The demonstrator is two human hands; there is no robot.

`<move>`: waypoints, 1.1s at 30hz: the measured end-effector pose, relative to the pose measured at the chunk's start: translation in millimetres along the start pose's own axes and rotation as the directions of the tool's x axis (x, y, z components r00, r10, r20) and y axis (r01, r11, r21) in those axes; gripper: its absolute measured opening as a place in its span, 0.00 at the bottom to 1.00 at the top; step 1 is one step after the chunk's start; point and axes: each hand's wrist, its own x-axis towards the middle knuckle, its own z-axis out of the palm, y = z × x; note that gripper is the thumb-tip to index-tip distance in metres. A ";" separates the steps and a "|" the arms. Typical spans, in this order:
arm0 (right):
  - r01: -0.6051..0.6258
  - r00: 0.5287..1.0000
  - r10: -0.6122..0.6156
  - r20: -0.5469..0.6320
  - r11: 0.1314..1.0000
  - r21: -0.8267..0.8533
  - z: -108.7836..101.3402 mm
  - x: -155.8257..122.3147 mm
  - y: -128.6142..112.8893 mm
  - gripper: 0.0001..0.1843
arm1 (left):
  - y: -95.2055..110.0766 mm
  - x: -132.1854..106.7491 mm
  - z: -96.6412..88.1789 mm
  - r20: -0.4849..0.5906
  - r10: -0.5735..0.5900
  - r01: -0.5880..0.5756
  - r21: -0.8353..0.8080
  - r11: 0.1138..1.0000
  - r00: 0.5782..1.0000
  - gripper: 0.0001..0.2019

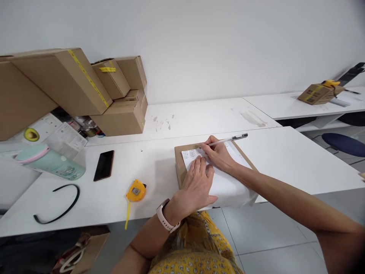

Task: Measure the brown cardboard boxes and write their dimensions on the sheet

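A small cardboard box [179, 164] sits near the front edge of the white table [285, 152], with a white sheet of paper [228, 186] laid over it. My left hand [196, 182], wearing a pale watch, lies flat on the paper with fingers stretched out. My right hand [218, 154] pinches a clear pen [228, 140], its tip resting on the written lines at the paper's upper left corner.
A yellow tape measure [136, 191], a black phone [104, 164], a black curved band [61, 207] and a mint bottle [49, 161] lie to the left. Stacked cardboard boxes [85, 87] stand at back left. Another box [318, 93] rests on the far right table; a blue stool [345, 144] is below.
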 end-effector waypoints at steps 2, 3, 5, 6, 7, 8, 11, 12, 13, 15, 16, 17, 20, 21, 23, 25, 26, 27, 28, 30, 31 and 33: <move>0.048 0.998 -0.051 -0.026 0.994 -0.094 -0.3 -2.6 -2.7 0.14 | 0.0 0.1 0.1 -0.010 0.005 -0.005 0.011 1.000 1.000 0.45; 0.067 0.997 -0.069 -0.015 0.989 -0.132 -0.5 -4.0 -4.0 0.14 | 0.1 0.3 -0.1 -0.013 0.006 -0.005 0.018 1.000 1.000 0.45; 0.086 0.996 -0.084 0.019 0.980 -0.180 -0.7 -6.1 -5.9 0.12 | 0.3 0.9 -1.2 -0.012 0.005 -0.005 0.024 1.000 1.000 0.44; 0.088 0.996 -0.084 0.031 0.977 -0.196 -0.8 -6.7 -6.5 0.11 | 0.4 1.3 -1.8 -0.011 0.006 -0.005 0.025 1.000 1.000 0.43; 0.089 0.996 -0.083 0.038 0.973 -0.211 -0.8 -7.0 -6.8 0.11 | 0.5 1.6 -2.3 -0.009 0.006 -0.006 0.025 1.000 1.000 0.42; 0.091 0.996 -0.083 0.045 0.970 -0.224 -0.7 -7.0 -6.9 0.11 | 0.6 2.0 -2.7 -0.009 0.007 -0.007 0.024 1.000 1.000 0.42; 0.092 0.995 -0.078 0.064 0.963 -0.252 -0.6 -6.0 -6.4 0.11 | 0.6 2.7 -2.0 -0.007 0.014 -0.014 0.026 1.000 1.000 0.44; 0.093 0.995 -0.078 0.067 0.962 -0.257 -0.5 -5.7 -6.2 0.11 | 0.5 2.8 -1.4 -0.006 0.014 -0.014 0.026 1.000 1.000 0.45; 0.094 0.995 -0.078 0.069 0.961 -0.262 -0.6 -5.5 -6.2 0.11 | 0.4 2.9 -0.8 -0.005 0.013 -0.013 0.027 1.000 1.000 0.45; 0.090 0.995 -0.073 0.072 0.959 -0.270 -0.5 -5.4 -6.5 0.10 | 0.3 2.8 0.0 -0.003 0.010 -0.010 0.021 1.000 1.000 0.45; 0.087 0.995 -0.069 0.073 0.958 -0.275 -0.4 -5.5 -6.9 0.10 | 0.3 2.7 0.0 -0.004 0.010 -0.010 0.016 1.000 1.000 0.45; 0.085 0.995 -0.067 0.074 0.956 -0.282 -0.2 -5.7 -7.4 0.10 | 0.3 2.5 -0.2 -0.005 0.011 -0.010 0.011 1.000 1.000 0.45; 0.103 0.994 -0.084 0.075 0.948 -0.301 0.4 -5.9 -8.8 0.10 | 0.4 2.1 -1.3 -0.004 0.011 -0.011 0.010 1.000 1.000 0.43; 0.109 0.993 -0.089 0.077 0.947 -0.304 0.5 -5.8 -8.9 0.10 | 0.3 1.9 -1.4 -0.005 0.011 -0.011 0.011 1.000 1.000 0.43; 0.109 0.993 -0.089 0.078 0.948 -0.299 0.4 -5.5 -8.9 0.10 | 0.1 1.8 -0.8 -0.011 0.011 -0.011 0.012 1.000 1.000 0.45; 0.095 0.995 -0.079 0.065 0.953 -0.286 0.1 -5.2 -8.5 0.10 | -0.3 1.6 0.5 -0.022 0.012 -0.011 0.009 1.000 1.000 0.46; 0.091 0.995 -0.079 0.056 0.956 -0.280 -0.1 -5.0 -8.4 0.10 | -0.5 1.5 1.2 -0.026 0.013 -0.013 0.011 1.000 1.000 0.46; 0.092 0.996 -0.081 0.048 0.956 -0.278 -0.2 -4.8 -8.4 0.10 | -0.7 1.5 1.8 -0.029 0.015 -0.014 0.013 1.000 0.999 0.46; 0.095 0.995 -0.086 0.045 0.955 -0.280 -0.3 -4.7 -8.5 0.10 | -0.8 1.4 2.2 -0.032 0.015 -0.015 0.016 1.000 0.999 0.46; 0.104 0.994 -0.092 0.053 0.951 -0.293 -0.1 -4.3 -8.9 0.10 | -0.8 1.4 2.5 -0.036 0.018 -0.017 0.024 1.000 0.999 0.46; 0.108 0.994 -0.094 0.059 0.948 -0.300 0.0 -4.2 -9.1 0.10 | -0.8 1.4 2.4 -0.036 0.018 -0.017 0.028 0.999 0.999 0.46; 0.113 0.993 -0.097 0.065 0.944 -0.309 0.3 -4.1 -9.2 0.10 | -0.6 1.4 2.0 -0.029 0.018 -0.017 0.035 0.999 0.999 0.47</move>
